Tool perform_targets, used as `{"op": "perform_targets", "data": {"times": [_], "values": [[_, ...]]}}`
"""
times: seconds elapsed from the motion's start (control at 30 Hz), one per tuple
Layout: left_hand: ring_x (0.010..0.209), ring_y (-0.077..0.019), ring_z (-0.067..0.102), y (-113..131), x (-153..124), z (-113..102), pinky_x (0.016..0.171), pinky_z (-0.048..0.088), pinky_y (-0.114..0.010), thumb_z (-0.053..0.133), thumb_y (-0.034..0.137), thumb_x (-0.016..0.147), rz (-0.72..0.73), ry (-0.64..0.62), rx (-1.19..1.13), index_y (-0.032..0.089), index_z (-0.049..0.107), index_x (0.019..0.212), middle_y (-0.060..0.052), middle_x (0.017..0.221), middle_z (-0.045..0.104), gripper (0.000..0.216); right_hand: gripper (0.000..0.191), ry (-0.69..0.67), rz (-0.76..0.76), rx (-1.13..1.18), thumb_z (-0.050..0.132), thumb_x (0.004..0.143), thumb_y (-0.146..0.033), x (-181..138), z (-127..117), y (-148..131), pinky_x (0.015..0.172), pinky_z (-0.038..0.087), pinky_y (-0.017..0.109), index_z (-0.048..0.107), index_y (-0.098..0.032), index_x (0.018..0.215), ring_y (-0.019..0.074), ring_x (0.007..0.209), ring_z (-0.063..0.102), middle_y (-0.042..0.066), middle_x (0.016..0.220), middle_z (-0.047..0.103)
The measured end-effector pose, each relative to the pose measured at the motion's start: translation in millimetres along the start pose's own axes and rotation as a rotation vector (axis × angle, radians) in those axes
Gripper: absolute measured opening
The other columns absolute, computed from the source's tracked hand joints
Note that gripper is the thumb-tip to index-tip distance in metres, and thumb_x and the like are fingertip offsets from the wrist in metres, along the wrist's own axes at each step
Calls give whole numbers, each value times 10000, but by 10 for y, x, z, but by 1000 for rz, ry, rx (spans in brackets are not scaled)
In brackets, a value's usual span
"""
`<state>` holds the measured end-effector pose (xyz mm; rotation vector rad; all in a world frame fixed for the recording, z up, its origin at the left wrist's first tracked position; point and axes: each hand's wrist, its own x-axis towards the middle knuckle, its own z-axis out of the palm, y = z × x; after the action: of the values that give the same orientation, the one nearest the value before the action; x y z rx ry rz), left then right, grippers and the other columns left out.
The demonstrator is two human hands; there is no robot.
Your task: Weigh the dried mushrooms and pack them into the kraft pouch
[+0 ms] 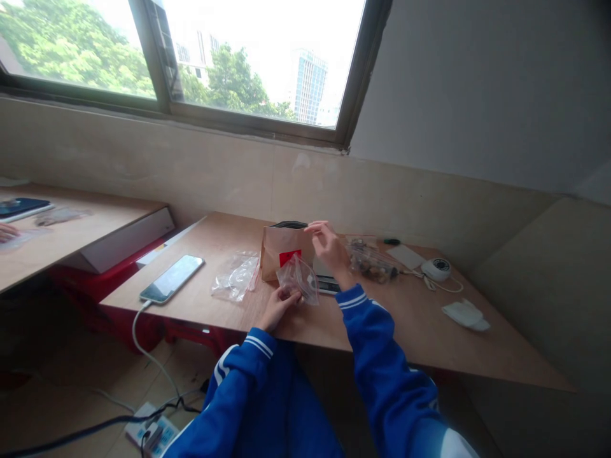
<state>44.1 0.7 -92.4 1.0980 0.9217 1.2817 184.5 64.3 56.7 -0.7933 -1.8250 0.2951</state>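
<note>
A brown kraft paper bag stands upright on the table, its dark-lined mouth open and a red patch on its front. My left hand is closed on a clear zip bag in front of it; small contents near the fingertips are too blurred to name. My right hand is raised at the paper bag's top right corner, fingers pinched together at the rim. Whether they grip the rim or a small thing cannot be made out. Behind my right wrist, a flat device is partly hidden.
Crumpled clear bags and a charging phone lie left. Rightward are filled clear bags, a white dome camera with cable and a white crumpled item. Another person's hand shows at the neighbouring table. A power strip lies below.
</note>
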Motion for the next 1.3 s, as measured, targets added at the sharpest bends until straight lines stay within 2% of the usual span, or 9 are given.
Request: {"op": "perform_targets", "data": {"times": [0.1,0.2,0.37,0.6,0.73,0.83,1.03,1.17,1.3], "values": [[928,-236,626,14,-3,-17,843,478,-335,710,450,661,14,-13,13,175,660,1000,-57,970,701,439,178,-215,176,114,412,795,-114,-262,-78,57,721,468,273,572,-186,824,153,763,585,11,797,611],[1016,-255,602,-13,11,-44,895,463,-352,659,482,709,20,-34,-1,173,655,1063,-74,1055,685,470,169,-457,321,96,436,783,-101,-535,-53,225,722,463,275,555,-178,876,158,771,597,16,819,632],[1076,-264,581,-123,61,-82,931,452,-369,608,535,740,-12,5,-112,151,655,1075,-87,1086,677,512,142,-593,324,-16,463,799,-93,-804,94,399,724,457,297,579,-173,780,175,751,588,42,819,650],[1065,-255,588,-191,100,-120,926,457,-359,600,572,728,9,104,-115,162,680,1018,-69,1049,695,508,290,-617,285,276,575,816,-218,-953,132,297,813,482,320,557,-188,1104,191,908,595,73,1063,627],[1034,-244,597,-248,125,-157,929,448,-349,599,573,727,39,131,-66,176,699,950,-43,980,713,466,460,-593,263,259,673,747,-217,-1044,168,344,904,452,359,539,-210,1188,221,1042,564,81,1182,583],[1014,-238,605,-249,127,-161,935,444,-347,582,566,745,59,133,-73,177,706,893,-40,945,719,435,428,-534,300,213,656,749,-179,-1083,222,406,864,471,350,567,-198,1167,222,1011,588,94,1192,583],[1193,-286,510,-101,43,-98,1021,385,-399,669,429,720,71,16,-67,142,644,1123,-82,1191,639,495,193,-385,365,151,574,812,-216,-1092,275,475,833,484,339,661,-184,981,207,882,643,63,966,696],[1213,-290,497,-67,10,-71,1001,416,-404,700,351,700,20,-48,-139,193,512,1293,-97,1306,556,641,219,-277,454,156,609,796,-309,-1081,273,521,798,505,372,689,-175,950,235,849,657,82,975,706],[1223,-265,491,-66,11,-50,986,434,-369,710,326,689,15,-50,-128,208,472,1313,-96,1336,527,678,331,-391,445,316,593,814,-398,-1071,238,500,837,502,372,666,-184,1056,244,952,642,94,1069,682]]}}
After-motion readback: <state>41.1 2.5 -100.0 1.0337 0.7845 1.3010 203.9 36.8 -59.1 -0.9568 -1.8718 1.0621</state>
